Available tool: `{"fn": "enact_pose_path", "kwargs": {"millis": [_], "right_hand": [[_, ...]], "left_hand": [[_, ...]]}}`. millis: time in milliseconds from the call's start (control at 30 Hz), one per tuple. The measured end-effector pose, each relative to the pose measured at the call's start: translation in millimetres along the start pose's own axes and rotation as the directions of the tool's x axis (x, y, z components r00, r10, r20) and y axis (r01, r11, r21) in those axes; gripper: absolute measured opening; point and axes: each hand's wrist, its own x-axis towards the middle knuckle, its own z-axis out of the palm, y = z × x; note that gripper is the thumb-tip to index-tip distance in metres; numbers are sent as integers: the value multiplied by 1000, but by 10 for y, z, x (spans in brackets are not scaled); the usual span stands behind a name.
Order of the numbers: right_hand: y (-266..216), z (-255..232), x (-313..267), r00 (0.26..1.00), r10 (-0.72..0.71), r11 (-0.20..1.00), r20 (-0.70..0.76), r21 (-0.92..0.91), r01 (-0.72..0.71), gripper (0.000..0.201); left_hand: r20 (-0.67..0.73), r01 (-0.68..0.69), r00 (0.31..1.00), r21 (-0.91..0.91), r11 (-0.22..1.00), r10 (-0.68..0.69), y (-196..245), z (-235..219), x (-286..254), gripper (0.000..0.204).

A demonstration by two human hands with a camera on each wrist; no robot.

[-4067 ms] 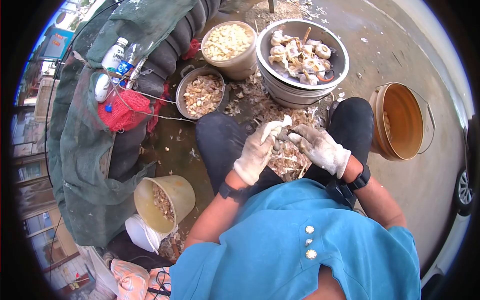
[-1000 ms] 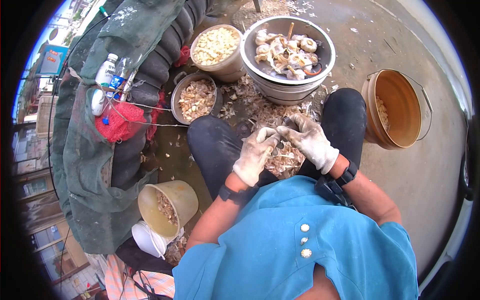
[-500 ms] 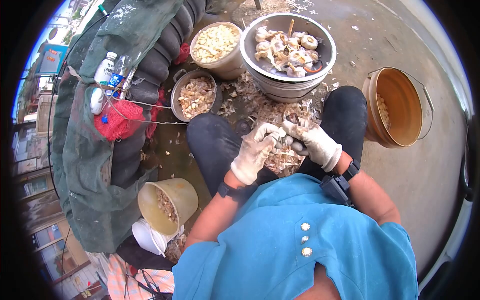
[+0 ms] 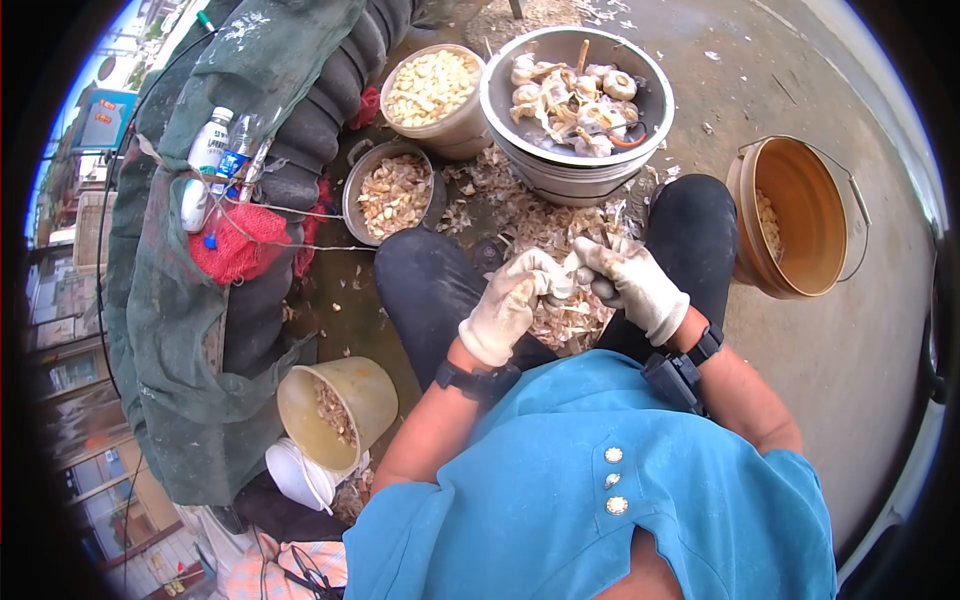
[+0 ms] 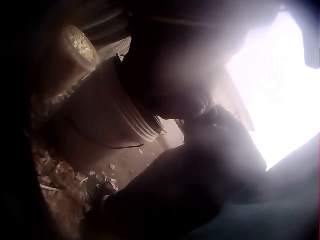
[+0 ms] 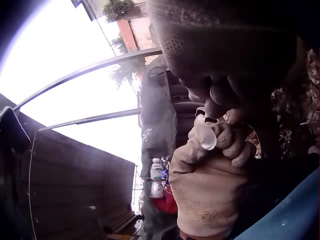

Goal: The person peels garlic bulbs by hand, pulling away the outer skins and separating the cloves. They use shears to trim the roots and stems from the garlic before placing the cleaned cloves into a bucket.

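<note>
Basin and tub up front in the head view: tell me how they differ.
The basin holds whole garlic bulbs; the tub holds loose, pale cloves. The basin sits on a bucket, while the tub stands on the ground. The basin is wider and grey inside, with bare wall showing; the tub is narrower, off-white and heaped nearly to its rim. Both are round, open-topped and hold garlic.

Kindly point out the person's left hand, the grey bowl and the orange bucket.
Left hand (image 4: 506, 308), head view: middle of the glove.
Grey bowl (image 4: 648, 88), head view: inner wall.
Orange bucket (image 4: 812, 225), head view: inner wall.
</note>
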Motion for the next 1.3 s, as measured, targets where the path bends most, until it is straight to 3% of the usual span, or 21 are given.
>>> {"fn": "enact_pose_path", "kwargs": {"millis": [67, 133, 200, 333, 400, 433, 567, 633, 667, 733, 767, 800, 833, 900, 933, 967, 1067, 1133, 1200, 1267, 1300], "right_hand": [[-10, -99, 16, 997, 51, 969, 50, 239, -61, 22], [-37, -140, -4, 996, 61, 944, 64, 322, -78, 23], [-61, -183, -21, 994, 71, 910, 81, 402, -98, 24], [-115, -285, -59, 993, 63, 890, 101, 445, -101, 12], [-185, -357, -120, 995, 44, 899, 92, 430, -79, 13], [-256, -394, -177, 998, 22, 920, 54, 389, -42, 13], [-558, -713, -474, 950, -205, 933, -234, 246, 262, 19], [-733, -1006, -659, 839, -374, 896, -396, 78, 437, 26], [-801, -1161, -756, 744, -400, 882, -536, -5, 471, 29], [-835, -1540, -861, 442, -486, 873, -754, -444, 202, 29], [-763, -1758, -848, 327, -563, 821, -759, -558, 117, 28], [-758, -1783, -826, 214, -639, 758, -739, -652, 14, 27], [-767, -1805, -836, 213, -641, 756, -737, -654, 14, 27], [-815, -1760, -849, 427, -409, 896, -806, -443, 21, 26], [-808, -1705, -758, 465, -416, 893, -782, -447, 49, 24], [-831, -1620, -670, 540, -432, 876, -723, -478, 60, 23], [-919, -1286, -218, 699, -495, 818, -516, -547, 177, 25], [-1091, -1030, 100, 759, -477, 670, -444, -742, -14, 30], [-1110, -907, 486, 825, -485, 639, -292, -762, 106, 36], [-1061, -861, 863, 813, -561, 415, -159, -903, 109, 40], [-1185, -702, 888, 866, -477, 387, -151, -920, 53, 40]], "left_hand": [[0, -34, 999, 23, 999, 34, 33, -16, 11, 25], [91, -263, 965, 380, 887, 247, 110, -29, 32, 35], [75, -120, 992, 265, 957, 103, 125, -32, 11, 42], [200, -230, 971, 628, 744, 131, -67, -153, 53, 42], [208, -67, 965, 782, 619, -158, -90, -79, 129, 37], [108, 72, 977, 638, 767, -182, 8, 31, 156, 34], [80, 137, 974, 531, 837, -211, -36, 22, 223, 31], [347, -242, 923, 858, 453, -165, -98, -125, 255, 26], [349, -245, 923, 858, 451, -161, -73, -125, 288, 26], [341, -292, 933, 903, 315, -112, 28, -102, 348, 22], [343, -295, 933, 903, 313, -109, 80, -67, 383, 22], [155, -56, 978, 839, 542, -139, 127, -13, 420, 21], [-25, 176, 976, 670, 721, -215, 147, 10, 455, 21], [-77, 270, 956, 608, 746, -283, 151, -20, 546, 20], [-125, 362, 927, 540, 760, -353, 152, -41, 590, 20], [50, 43, 992, 745, 666, -120, 62, -137, 615, 19], [47, 58, 987, 790, 611, -155, 21, -207, 740, 16], [17, 100, 984, 779, 619, -179, 26, -189, 790, 14], [-11, 140, 978, 769, 623, -207, -25, -217, 813, 12], [142, -107, 989, 860, 498, -33, -189, -281, 790, 9], [131, -163, 987, 818, 551, 97, -210, -244, 781, 7]]}}
